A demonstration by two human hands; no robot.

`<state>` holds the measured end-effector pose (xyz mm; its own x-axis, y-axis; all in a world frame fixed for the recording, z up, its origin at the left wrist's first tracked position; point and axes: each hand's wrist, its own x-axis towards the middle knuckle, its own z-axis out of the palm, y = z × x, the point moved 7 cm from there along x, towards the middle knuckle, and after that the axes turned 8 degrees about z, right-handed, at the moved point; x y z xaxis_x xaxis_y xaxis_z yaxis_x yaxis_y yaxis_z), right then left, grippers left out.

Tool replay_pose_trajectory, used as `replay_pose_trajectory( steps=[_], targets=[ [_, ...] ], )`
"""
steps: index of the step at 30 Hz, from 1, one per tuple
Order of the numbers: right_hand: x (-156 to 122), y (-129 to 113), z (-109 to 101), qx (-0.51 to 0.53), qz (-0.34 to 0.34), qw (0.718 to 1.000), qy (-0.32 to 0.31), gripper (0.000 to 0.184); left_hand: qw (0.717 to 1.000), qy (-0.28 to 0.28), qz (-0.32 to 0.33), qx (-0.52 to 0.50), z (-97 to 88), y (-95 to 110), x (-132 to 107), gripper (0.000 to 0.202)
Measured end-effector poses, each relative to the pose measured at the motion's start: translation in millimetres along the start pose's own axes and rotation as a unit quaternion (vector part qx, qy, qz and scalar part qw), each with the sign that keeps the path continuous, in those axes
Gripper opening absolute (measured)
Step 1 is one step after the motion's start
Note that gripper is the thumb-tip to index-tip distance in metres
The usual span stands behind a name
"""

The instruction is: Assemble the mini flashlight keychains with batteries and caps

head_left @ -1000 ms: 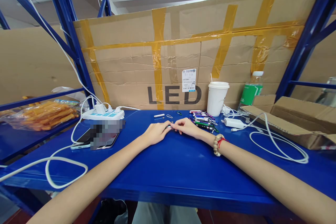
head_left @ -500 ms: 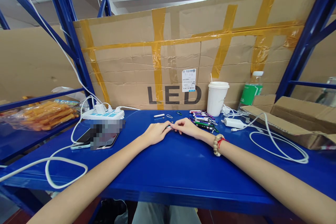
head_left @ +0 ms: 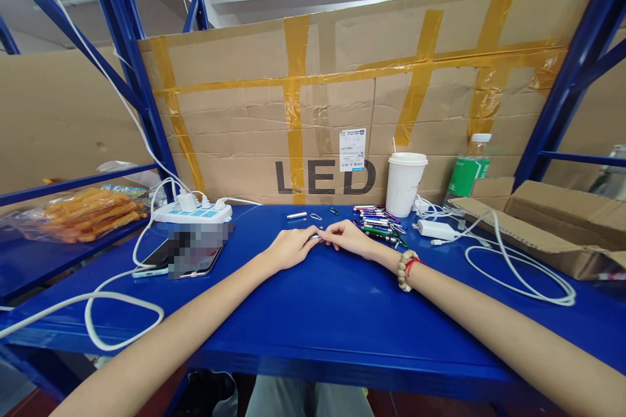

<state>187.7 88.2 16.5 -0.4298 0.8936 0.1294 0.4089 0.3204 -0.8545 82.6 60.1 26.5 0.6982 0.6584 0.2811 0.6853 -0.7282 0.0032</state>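
Observation:
My left hand (head_left: 292, 249) rests low over the blue table (head_left: 313, 313), fingers closed around a small silvery piece (head_left: 315, 237) that mostly hides under them. The fingertips of my right hand (head_left: 346, 237) are pinched together right against it, and what they hold is too small to make out. Just beyond the hands lie a short silver tube (head_left: 297, 215), a silver carabiner clip (head_left: 315, 217) and a green clip (head_left: 334, 211). Beside my right hand is a pile of slim metallic pen-like pieces (head_left: 379, 223) in purple, silver, green and other colours.
A white paper cup (head_left: 405, 186) with a straw stands behind the pile. Farther right are a green-labelled bottle (head_left: 468, 172), a white charger (head_left: 437, 229) with looped cable, and an open cardboard box (head_left: 548, 225). Leftward lie phones (head_left: 195, 260) and a power strip (head_left: 193, 212).

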Motion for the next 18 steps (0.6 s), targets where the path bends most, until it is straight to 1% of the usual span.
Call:
replay_pose_trajectory(
  steps=[11,18],
  targets=[
    [1.9,3.0,0.1,0.000,-0.005,1.000,0.003,0.052,1.000,-0.002,-0.004,-0.005,-0.1,0.7,0.0,0.028],
    [1.2,1.5,0.6,0.011,-0.001,1.000,-0.001,0.048,1.000,0.001,-0.002,-0.007,-0.1,0.4,0.0,0.028]
  ],
)
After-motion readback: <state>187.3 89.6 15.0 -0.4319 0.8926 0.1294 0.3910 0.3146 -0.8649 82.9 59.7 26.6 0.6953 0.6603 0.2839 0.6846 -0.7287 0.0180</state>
